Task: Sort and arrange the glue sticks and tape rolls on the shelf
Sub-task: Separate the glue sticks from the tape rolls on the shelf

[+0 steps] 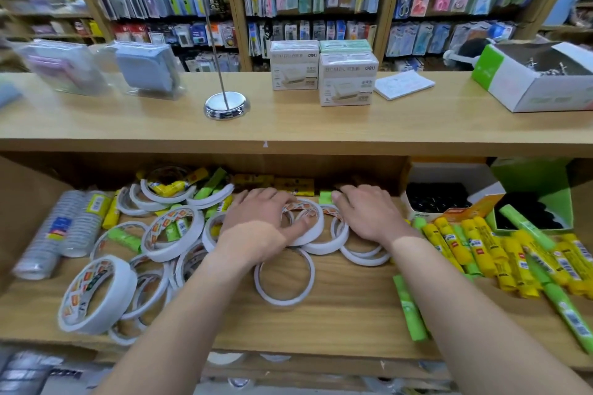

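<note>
1. The left hand (256, 218) lies palm down on a white tape roll (317, 229) at the middle of the shelf (337, 308). Its fingers reach fairly straight over the roll's far rim and the thumb lies across the ring, so the grip is open and resting, not closed round anything.
2. The right hand (365, 215) lies palm down just to the right, over more thin white rolls. Its fingertips bend down at the far end, beside a short green stick (325, 197). Whether this grip holds anything cannot be told.
3. The other tape rolls (173, 231) lie in a loose heap left of the hands, overlapping one another, with some yellow and green glue sticks mixed in among them.
4. A wide roll (96, 295) stands tilted at the near left edge, and a single thin ring (284, 279) lies flat near the left wrist.
5. Most glue sticks (481, 244) lie piled at the right of the shelf, yellow and green together, and one green glue stick (409, 308) lies beside the right forearm.
6. Stacks of clear tape (77, 221) lie at the far left.
7. A white box (449, 176) of black items and a green box (532, 176) stand at the far right.
8. On the worktop (288, 125) above stand a metal spike stand (226, 106) and two white cartons (348, 80).
</note>
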The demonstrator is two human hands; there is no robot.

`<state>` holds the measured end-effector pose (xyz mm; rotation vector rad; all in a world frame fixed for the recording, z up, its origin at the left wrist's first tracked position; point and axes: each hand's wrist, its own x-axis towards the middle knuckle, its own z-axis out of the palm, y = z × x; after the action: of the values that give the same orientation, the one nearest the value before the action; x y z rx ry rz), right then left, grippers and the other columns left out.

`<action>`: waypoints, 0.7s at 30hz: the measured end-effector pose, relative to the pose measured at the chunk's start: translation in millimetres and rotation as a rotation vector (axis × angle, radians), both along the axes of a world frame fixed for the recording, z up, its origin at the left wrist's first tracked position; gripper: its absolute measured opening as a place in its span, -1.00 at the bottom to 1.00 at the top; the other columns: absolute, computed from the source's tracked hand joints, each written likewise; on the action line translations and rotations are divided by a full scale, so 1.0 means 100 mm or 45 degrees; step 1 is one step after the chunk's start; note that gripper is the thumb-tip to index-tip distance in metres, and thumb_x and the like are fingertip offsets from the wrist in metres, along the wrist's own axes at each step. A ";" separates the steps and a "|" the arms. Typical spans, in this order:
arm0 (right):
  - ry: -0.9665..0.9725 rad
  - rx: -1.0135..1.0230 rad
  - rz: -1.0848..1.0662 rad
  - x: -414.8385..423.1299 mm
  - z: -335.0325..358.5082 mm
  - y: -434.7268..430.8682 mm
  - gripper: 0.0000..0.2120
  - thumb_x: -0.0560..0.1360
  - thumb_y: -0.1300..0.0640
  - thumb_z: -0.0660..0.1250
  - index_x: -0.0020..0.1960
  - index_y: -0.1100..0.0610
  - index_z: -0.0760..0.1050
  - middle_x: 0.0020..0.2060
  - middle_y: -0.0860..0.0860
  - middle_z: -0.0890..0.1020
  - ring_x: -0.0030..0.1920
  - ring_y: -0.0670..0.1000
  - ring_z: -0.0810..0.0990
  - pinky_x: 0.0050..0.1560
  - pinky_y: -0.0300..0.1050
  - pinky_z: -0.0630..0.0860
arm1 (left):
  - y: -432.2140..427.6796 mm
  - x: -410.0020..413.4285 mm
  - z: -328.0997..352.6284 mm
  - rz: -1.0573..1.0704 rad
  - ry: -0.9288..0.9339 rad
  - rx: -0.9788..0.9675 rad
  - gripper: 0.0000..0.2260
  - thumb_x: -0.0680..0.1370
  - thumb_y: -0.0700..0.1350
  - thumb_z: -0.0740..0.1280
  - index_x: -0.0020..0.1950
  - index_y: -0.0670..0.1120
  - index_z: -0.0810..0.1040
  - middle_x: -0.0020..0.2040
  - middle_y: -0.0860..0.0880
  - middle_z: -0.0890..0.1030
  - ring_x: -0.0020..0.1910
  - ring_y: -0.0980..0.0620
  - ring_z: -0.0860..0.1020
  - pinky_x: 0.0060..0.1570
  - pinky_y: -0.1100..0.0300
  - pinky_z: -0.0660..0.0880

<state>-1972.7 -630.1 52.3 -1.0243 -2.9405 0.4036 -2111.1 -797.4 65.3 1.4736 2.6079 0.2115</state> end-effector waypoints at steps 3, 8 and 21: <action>-0.070 -0.057 0.002 -0.04 0.05 -0.02 -0.49 0.67 -0.20 0.00 0.46 0.06 0.38 0.29 0.18 0.54 0.30 0.26 0.46 0.27 0.12 0.34 | 0.16 -0.04 0.06 0.095 -0.037 0.026 -0.54 0.58 0.35 0.14 0.26 0.10 0.55 0.24 0.01 0.52 0.29 -0.06 0.44 0.34 -0.01 0.33; -0.146 -0.119 -0.028 -0.15 0.06 -0.02 -0.46 0.65 -0.20 0.08 0.51 0.08 0.31 0.39 0.20 0.46 0.37 0.28 0.39 0.33 0.12 0.32 | 0.38 -0.03 0.03 0.163 -0.039 -0.076 -0.54 0.68 0.19 0.04 0.38 -0.07 0.47 0.28 -0.15 0.56 0.27 -0.18 0.49 0.27 -0.06 0.39; 0.022 -0.194 -0.029 -0.11 0.09 -0.05 -0.57 0.64 -0.11 0.19 0.33 0.21 0.41 0.18 0.16 0.55 0.22 0.22 0.52 0.13 0.05 0.46 | 0.41 -0.02 0.01 0.116 0.005 -0.196 -0.60 0.69 0.16 -0.04 0.28 -0.01 0.45 0.30 -0.11 0.54 0.31 -0.20 0.40 0.33 -0.15 0.20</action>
<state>-1983.6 -635.5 61.4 -1.0615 -2.9175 0.6415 -2113.1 -756.8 66.5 1.3083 2.6309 0.0166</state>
